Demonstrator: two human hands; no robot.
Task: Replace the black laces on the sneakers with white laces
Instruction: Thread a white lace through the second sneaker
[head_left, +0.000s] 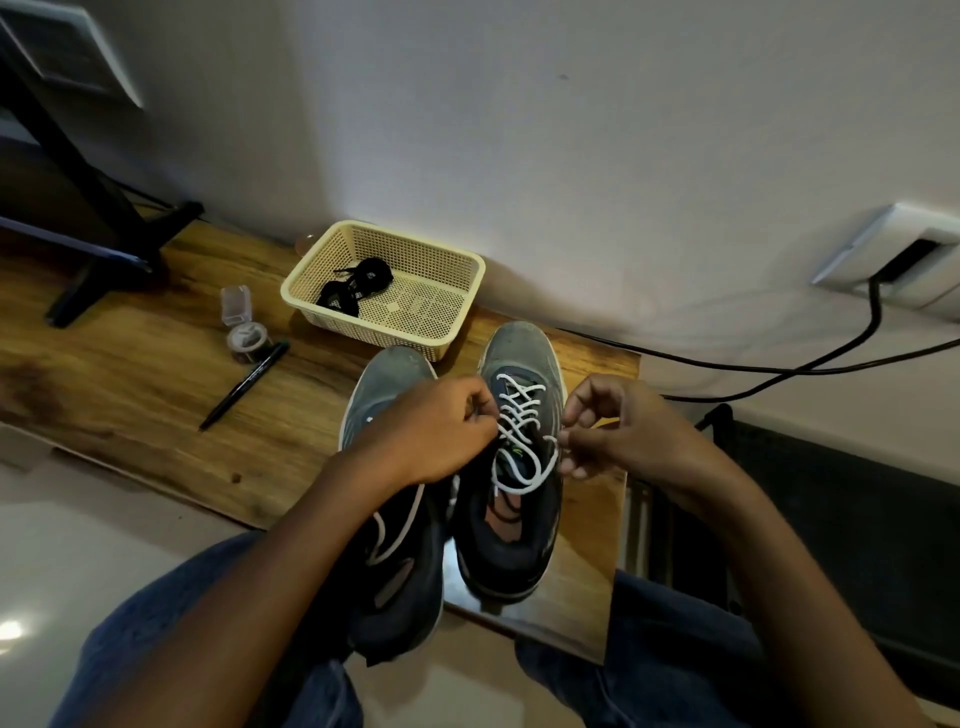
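Left hand (435, 429) grip pinching white lace (521, 415), right hand (605, 427) grip pinching same lace, right sneaker (511, 462), black laces (353, 287) in basket (457, 312) on table (156, 374)

Basket (470, 280) behind sneakers (511, 525) (pen (244, 385) left).

- wooden board (156, 395) carries everything
- on it: two sneakers (511, 519) side by side, cream basket (457, 291), black pen (244, 387), clear small container (241, 327)

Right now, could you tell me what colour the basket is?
The basket is cream, clearest in the head view.
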